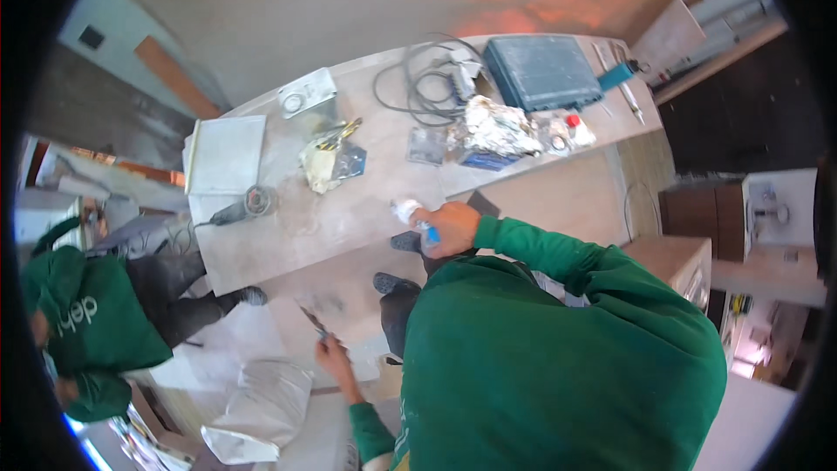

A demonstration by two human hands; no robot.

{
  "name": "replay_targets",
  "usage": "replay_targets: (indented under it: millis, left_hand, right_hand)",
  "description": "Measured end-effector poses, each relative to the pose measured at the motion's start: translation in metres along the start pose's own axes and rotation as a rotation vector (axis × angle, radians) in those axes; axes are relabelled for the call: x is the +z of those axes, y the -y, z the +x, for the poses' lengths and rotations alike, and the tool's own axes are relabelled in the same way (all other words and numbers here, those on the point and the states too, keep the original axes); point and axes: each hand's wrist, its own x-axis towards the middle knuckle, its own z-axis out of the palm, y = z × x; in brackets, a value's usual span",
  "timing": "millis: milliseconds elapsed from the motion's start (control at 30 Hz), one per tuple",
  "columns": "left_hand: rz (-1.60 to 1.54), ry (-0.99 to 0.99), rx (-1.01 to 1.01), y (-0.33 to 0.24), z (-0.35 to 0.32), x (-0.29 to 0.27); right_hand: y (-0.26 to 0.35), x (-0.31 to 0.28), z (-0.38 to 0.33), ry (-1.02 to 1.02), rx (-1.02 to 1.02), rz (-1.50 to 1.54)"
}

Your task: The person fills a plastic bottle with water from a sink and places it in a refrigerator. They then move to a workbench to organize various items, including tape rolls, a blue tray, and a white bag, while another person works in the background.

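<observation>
In my right hand (453, 227), the fingers are closed round a small white and blue bottle or tube (406, 209), its end pointing over the table's near edge. Its exact kind cannot be made out. Lower and to the left, my left hand (334, 358) grips a knife-like tool (314, 323) by its handle, the narrow blade pointing up and away, beside the table's near edge. The dusty pale table (366, 209) stretches in front of me. On it, a crumpled plastic bag with small items (324, 166) lies beyond my right hand, toward the left.
A corded grinder-like tool (255, 201) and a white tray (228, 153) occupy the table's left. Toward the right stand a blue-grey tool case (545, 74), crumpled foil (497, 126) and a coiled cable (418, 92). A white sack (261, 410) rests below. A co-worker (105, 314) stands left.
</observation>
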Motion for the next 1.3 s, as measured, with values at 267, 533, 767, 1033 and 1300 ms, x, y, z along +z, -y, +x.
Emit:
replay_targets:
  millis: [267,533,767,1033,1300]
  left_hand:
    - [0.231,0.252,0.721,-0.212,0.096,0.116]
    - [0.151,0.580,0.778,-0.312,-0.053,0.366]
    - [0.674,0.443,1.039,-0.211,-0.069,0.518]
    - [1.081,0.642,1.004,-0.261,-0.089,0.542]
    - [1.421,1.082,1.498,-0.281,-0.101,0.607]
  right_hand:
    - [-0.053,0.000,-0.150,-0.272,0.479,0.031]
    - [-0.148,0.027,-0.272,-0.606,0.835,0.270]
    - [-0.252,0.049,-0.336,-0.798,0.995,0.360]
    - [-0.329,0.075,-0.374,-0.746,1.089,0.553]
    - [-0.371,0.085,-0.364,-0.601,1.076,0.526]
